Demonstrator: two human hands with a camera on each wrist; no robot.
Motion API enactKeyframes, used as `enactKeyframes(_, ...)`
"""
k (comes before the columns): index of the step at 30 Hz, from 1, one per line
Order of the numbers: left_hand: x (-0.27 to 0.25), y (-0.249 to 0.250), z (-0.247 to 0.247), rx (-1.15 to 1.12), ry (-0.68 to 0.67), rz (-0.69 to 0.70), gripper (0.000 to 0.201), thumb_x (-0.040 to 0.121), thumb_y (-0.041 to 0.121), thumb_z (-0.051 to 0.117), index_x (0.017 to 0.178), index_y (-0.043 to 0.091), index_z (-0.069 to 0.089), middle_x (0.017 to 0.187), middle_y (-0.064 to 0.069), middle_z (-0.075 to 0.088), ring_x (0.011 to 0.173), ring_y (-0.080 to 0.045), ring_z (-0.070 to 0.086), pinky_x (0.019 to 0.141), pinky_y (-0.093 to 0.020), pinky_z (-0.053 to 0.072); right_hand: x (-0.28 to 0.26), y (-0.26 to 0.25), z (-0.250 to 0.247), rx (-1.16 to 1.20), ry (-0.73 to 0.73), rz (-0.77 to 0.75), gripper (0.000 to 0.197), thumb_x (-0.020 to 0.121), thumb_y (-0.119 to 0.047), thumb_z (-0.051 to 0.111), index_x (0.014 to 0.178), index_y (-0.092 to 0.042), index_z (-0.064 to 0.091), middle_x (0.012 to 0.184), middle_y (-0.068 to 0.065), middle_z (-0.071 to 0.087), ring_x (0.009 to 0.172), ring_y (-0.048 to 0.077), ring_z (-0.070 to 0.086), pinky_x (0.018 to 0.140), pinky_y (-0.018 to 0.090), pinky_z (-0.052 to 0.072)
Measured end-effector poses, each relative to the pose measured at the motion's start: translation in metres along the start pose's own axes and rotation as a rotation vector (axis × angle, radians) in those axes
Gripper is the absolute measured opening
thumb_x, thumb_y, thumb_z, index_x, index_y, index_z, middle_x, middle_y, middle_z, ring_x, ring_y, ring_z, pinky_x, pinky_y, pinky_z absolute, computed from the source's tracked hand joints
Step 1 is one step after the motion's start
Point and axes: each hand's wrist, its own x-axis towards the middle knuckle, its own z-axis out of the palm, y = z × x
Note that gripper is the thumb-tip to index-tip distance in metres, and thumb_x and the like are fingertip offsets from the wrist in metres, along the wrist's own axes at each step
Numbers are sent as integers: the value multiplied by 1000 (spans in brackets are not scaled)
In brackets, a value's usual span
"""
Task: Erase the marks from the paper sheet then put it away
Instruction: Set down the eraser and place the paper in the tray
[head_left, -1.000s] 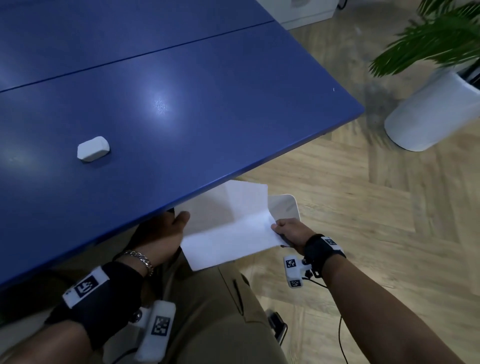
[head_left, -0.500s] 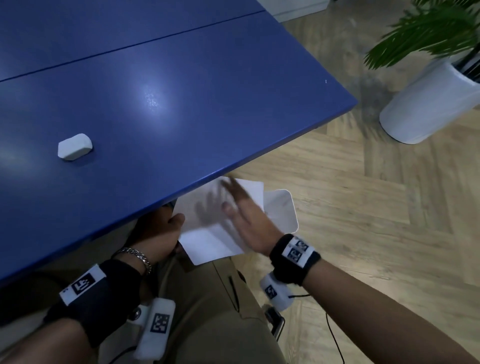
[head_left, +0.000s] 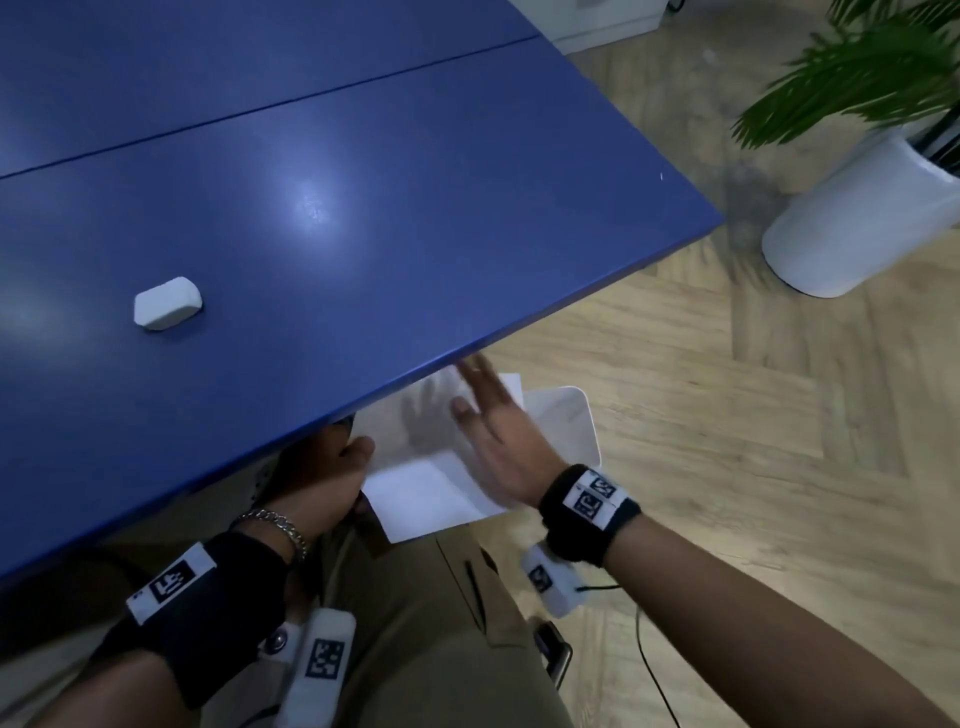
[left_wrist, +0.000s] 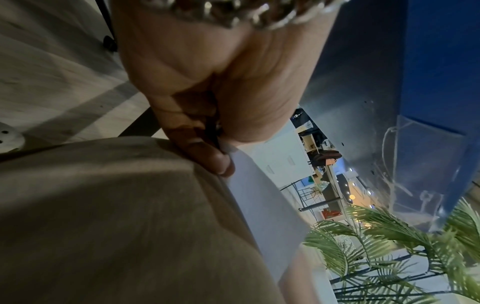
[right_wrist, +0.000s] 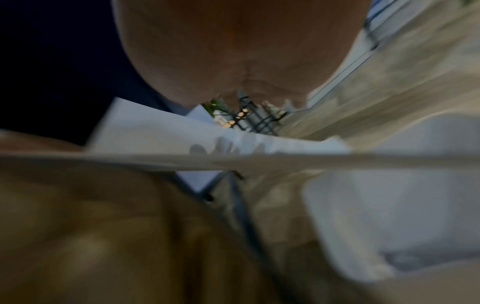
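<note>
A white creased paper sheet (head_left: 426, 480) is held over my lap, just below the front edge of the blue table (head_left: 363, 208). My left hand (head_left: 332, 467) pinches its left edge between thumb and fingers; the left wrist view shows that grip on the sheet (left_wrist: 259, 205). My right hand (head_left: 493, 431) hovers flat over the sheet's upper right part, fingers straight and spread, casting a shadow on it. The right wrist view is blurred and shows the sheet (right_wrist: 161, 131) edge-on. A white eraser (head_left: 166, 303) lies on the table at the left.
A white bin-like container (head_left: 566, 421) stands on the wooden floor under the sheet's right side. A potted plant in a white pot (head_left: 857, 228) stands at the right. My khaki-trousered legs fill the lower middle.
My right hand let go of the sheet's right edge and swung up over it, fingers spread. The left hand kept its hold; the sheet dropped a little lower under the table edge.
</note>
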Motion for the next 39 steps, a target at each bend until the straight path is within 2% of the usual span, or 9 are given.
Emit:
enactKeyframes(3,0,-3,-6,13,-21,-2,24,106,33,51,112,16,67,102,-10,71,86,-22,67,83,-35,51,-6,-8,28,-40,-162,-184,54,112,-50,20,162,-49,3,174,-15,-5,161,14,-4,129,48,2)
enactKeyframes(6,-3,-9,-11,3,-17,12,22,105,36,53,107,21,69,93,-6,74,85,-25,70,86,-37,55,-11,75,37,-690,-333,120,60,107,-54,27,163,-42,9,174,-2,-10,160,36,-4,120,74,0)
enactKeyframes(8,-7,-11,-14,-43,-45,28,14,105,34,53,110,31,66,99,1,73,83,-21,72,88,-36,56,-11,110,17,-809,-227,370,63,104,-49,34,162,-25,25,173,13,6,158,39,10,121,70,10)
enactKeyframes(12,-8,-14,-18,-109,-63,33,13,106,29,53,111,33,64,111,0,73,91,-18,70,98,-39,54,-13,112,-21,-108,74,533,46,107,-39,46,144,-13,55,147,12,57,125,31,59,98,33,44)
enactKeyframes(18,-12,-12,-18,-202,-86,9,14,104,34,55,100,39,67,112,7,73,105,-20,68,99,-38,53,-25,116,-25,768,-143,844,28,90,-39,68,104,-15,70,101,11,63,77,25,61,75,35,51)
enactKeyframes(23,-5,-27,-20,-338,-75,-52,55,76,64,62,118,30,70,123,7,73,117,-20,67,113,-49,46,-29,121,-24,926,-167,749,18,103,-14,59,114,-6,71,110,12,75,90,27,73,78,36,60)
enactKeyframes(29,-6,-15,-22,-111,-87,-75,29,101,44,60,103,17,69,74,-9,75,72,-32,73,69,-32,55,-14,132,-31,742,-68,774,14,100,-11,66,95,1,71,112,31,73,89,35,72,84,51,60)
enactKeyframes(36,-14,-1,-27,-11,-181,-50,41,106,42,54,104,1,63,62,-3,64,48,-11,57,47,-17,44,-21,113,-59,695,-75,761,18,105,-12,58,97,-2,70,102,21,77,80,31,73,71,40,58)
enactKeyframes(39,-22,-5,-38,-34,-232,-26,43,104,38,58,109,-5,65,75,-14,71,54,-15,59,51,-17,45,-33,95,-77,672,-90,724,27,104,-16,61,115,8,69,115,27,74,93,38,73,83,49,59)
